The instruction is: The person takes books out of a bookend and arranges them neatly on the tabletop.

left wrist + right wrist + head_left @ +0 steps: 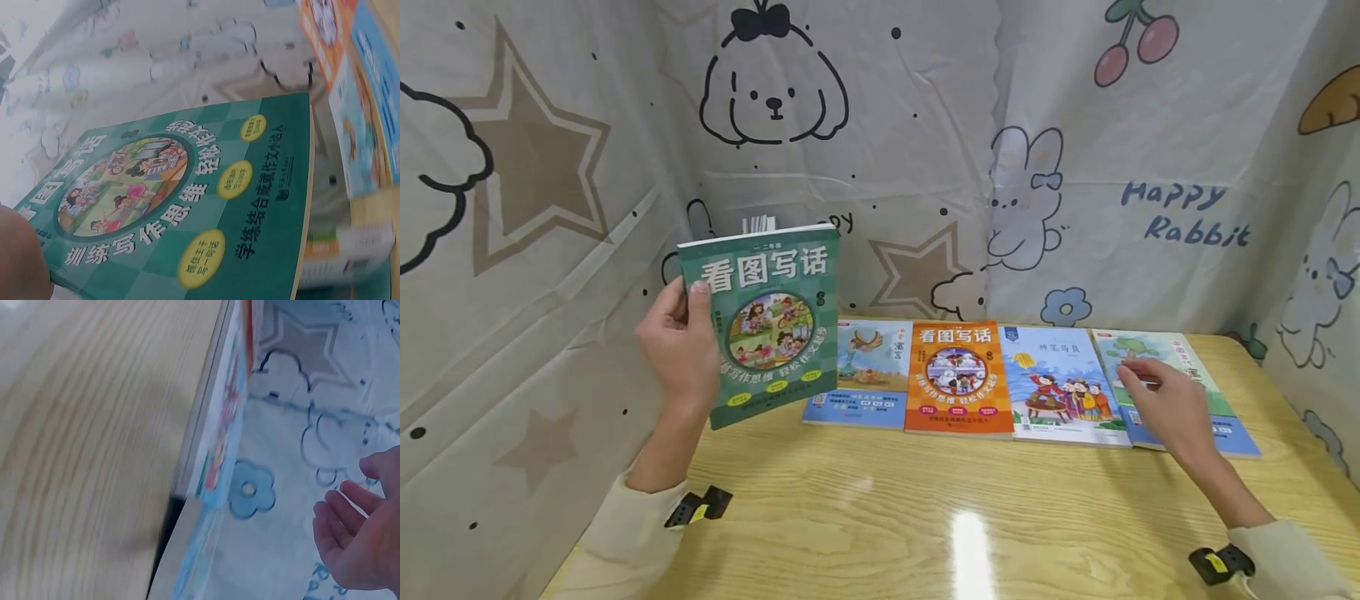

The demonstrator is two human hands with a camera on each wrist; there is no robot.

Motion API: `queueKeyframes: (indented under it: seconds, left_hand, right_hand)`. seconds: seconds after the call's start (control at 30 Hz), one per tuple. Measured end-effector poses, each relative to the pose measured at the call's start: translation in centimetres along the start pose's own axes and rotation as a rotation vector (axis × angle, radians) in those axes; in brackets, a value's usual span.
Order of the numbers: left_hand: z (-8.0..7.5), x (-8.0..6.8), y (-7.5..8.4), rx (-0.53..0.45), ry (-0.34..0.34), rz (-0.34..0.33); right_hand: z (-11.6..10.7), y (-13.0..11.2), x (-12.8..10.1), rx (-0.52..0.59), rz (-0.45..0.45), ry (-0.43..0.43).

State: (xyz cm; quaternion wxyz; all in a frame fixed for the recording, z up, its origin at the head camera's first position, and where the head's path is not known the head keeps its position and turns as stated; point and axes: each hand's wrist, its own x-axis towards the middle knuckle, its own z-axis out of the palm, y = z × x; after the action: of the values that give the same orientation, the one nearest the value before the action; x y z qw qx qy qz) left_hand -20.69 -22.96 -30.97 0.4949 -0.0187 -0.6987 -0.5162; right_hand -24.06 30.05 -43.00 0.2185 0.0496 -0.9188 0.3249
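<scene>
Your left hand [679, 350] holds the green workbook [765, 321] upright above the left end of the bench [880, 517], cover facing you. The thumb lies flat on the front cover near the top left corner, and the other fingers are curled round the spine edge behind it — so the book sits pinched between thumb in front and fingers behind. In the left wrist view the same green cover [181, 212] fills the frame, with part of the thumb at the lower left edge.

Your right hand [1168, 408] hovers over the rightmost book [1213, 392], the light green and blue one at the right end of the row. Its fingers [1131, 371] are loosely spread and hold nothing; whether the fingertips actually touch the cover, I cannot tell. The right wrist view shows the palm [362, 544] open with the fingers relaxed, the edges of the books just beside it.

Four books lie flat on the bench in a row against the printed curtain [925, 150] — a pale blue one with a bird [868, 375], the orange workbook [957, 379], a blue picture book [1063, 387], and the rightmost book. The green workbook stands well apart from your right hand, at the opposite end of that row.
</scene>
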Motion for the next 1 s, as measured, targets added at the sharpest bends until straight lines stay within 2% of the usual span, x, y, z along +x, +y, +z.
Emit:
queueKeyframes:
  seconds: [0.1, 0.2, 0.3, 0.4, 0.57, 0.77, 1.0]
  left_hand:
    - [0.6, -1.0, 0.7, -0.068, -0.050, -0.044]
    - [1.3, -1.8, 1.3, -0.119, -0.083, -0.054]
    - [2.0, -2.6, 1.7, -0.161, -0.114, -0.054]
    - [2.5, -3.3, 2.2, -0.196, -0.149, -0.062]
    - [3.2, -4.6, 2.9, -0.250, -0.190, -0.070]
    - [4.2, -5.6, 3.7, -0.316, -0.229, -0.066]
    - [5.1, -6.7, 4.5, -0.405, -0.240, -0.088]
  right_hand:
    - [0.4, -1.8, -0.3, 0.059, -0.064, -0.031]
    - [0.8, -3.6, -0.5, 0.135, -0.110, -0.092]
    - [1.4, -5.5, -0.9, 0.233, -0.145, -0.173]
    - [2.2, -7.2, -1.2, 0.378, -0.168, -0.272]
    - [3.7, -10.0, -2.0, 0.563, -0.166, -0.386]
    - [6.0, -12.6, -2.7, 0.658, -0.129, -0.461]
    - [7.6, -14.2, -2.9, 0.738, -0.111, -0.542]
